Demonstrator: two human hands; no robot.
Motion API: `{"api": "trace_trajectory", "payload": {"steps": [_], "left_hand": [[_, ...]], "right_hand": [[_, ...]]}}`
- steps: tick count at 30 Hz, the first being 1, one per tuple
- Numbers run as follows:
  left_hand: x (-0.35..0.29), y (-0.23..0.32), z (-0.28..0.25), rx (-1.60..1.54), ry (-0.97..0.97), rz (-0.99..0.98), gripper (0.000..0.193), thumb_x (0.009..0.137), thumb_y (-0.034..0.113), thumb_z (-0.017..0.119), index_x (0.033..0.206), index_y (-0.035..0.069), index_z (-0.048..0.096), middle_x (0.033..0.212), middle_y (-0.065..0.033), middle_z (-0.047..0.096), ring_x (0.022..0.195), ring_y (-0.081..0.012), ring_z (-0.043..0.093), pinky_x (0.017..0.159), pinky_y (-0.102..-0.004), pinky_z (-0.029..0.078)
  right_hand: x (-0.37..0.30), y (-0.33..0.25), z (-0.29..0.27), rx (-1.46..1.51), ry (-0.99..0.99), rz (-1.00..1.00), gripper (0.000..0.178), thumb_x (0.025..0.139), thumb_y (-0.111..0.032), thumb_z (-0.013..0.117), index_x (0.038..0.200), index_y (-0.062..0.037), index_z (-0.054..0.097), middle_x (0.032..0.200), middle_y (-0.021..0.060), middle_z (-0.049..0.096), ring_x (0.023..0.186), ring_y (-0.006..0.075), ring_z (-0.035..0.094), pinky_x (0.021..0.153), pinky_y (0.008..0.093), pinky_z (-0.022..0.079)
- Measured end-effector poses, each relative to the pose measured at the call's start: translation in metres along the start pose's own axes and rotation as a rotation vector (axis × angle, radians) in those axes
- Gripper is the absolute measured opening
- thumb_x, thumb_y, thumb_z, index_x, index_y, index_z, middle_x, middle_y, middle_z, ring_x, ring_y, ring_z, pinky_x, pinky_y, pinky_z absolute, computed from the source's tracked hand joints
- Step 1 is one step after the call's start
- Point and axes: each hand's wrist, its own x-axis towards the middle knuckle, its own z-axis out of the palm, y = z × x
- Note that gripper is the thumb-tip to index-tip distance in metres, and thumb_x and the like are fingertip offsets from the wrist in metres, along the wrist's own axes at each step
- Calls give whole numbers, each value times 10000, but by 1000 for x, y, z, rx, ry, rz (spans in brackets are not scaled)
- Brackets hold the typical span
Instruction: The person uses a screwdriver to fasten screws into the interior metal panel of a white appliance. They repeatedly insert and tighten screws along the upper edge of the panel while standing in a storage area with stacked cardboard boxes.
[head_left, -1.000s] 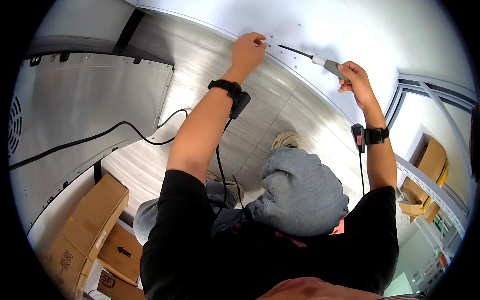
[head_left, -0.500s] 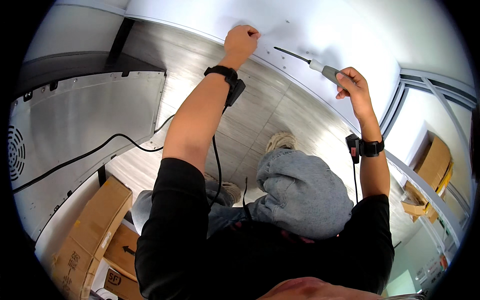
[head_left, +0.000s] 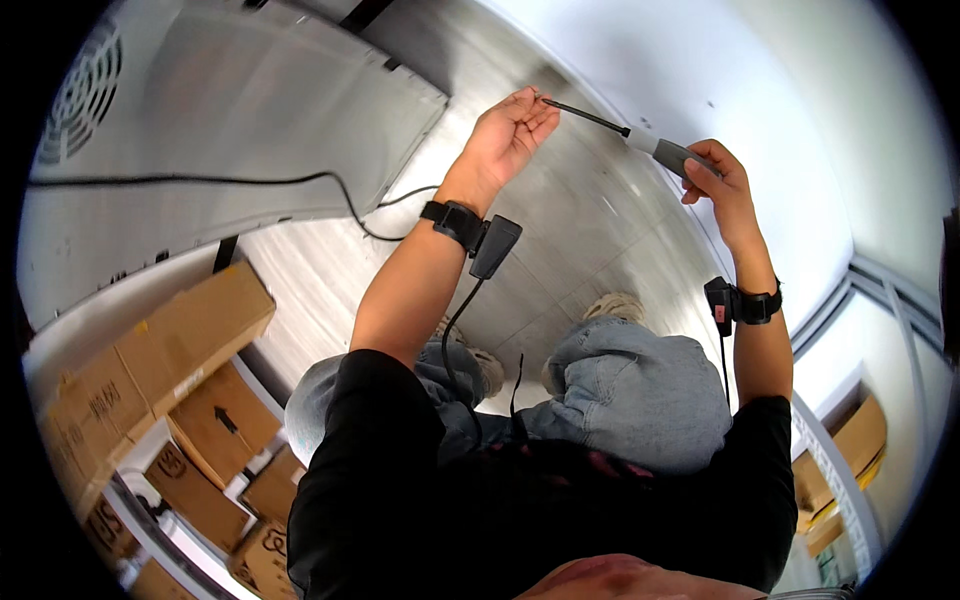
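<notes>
My right hand (head_left: 722, 182) is closed around the grey handle of a screwdriver (head_left: 642, 140). Its long dark shaft points left, away from the white panel's lower edge. Palm turned up, my left hand (head_left: 512, 138) meets the screwdriver's tip with its thumb and fingertips pinched together. Whatever sits between those fingertips is too small to make out. The white panel (head_left: 790, 130) stands beyond both hands, with a small dark spot on its face.
A grey metal cabinet (head_left: 270, 120) with a round vent stands at left, a black cable (head_left: 250, 180) running across it. Cardboard boxes (head_left: 190, 340) fill the lower left. More cardboard (head_left: 860, 440) lies by a metal frame at right. Pale floor (head_left: 570, 220) spreads below my hands.
My left hand has come away from the white panel and turned palm up, meeting the screwdriver's tip. The view has swung toward the left, showing more of the boxes.
</notes>
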Motion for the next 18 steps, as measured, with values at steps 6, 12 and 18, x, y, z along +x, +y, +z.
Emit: {"api": "trace_trajectory", "payload": {"steps": [6,12,18], "left_hand": [[-54,30,-43,-175,21,169,119,957,110,478,946,10,541,915,-112,622,884,-219,626,832,-310,546],[-106,45,-68,-253,155,358,132,961,126,475,955,11,539,907,-102,603,861,-209,615,830,-303,546],[-144,37,-80,-370,297,515,130,966,130,465,967,21,537,896,-89,587,840,-187,605,830,-295,547]], "right_hand": [[31,-20,58,-22,-176,-33,160,877,-188,585,926,-36,580,696,18,539,584,77,501,589,227,445],[49,-42,107,-193,-317,-116,167,883,-204,586,941,-47,581,699,-3,522,598,65,485,580,215,432],[43,-83,153,-498,-388,-386,205,864,-213,626,957,-38,571,737,7,545,652,95,473,605,249,398]]}}
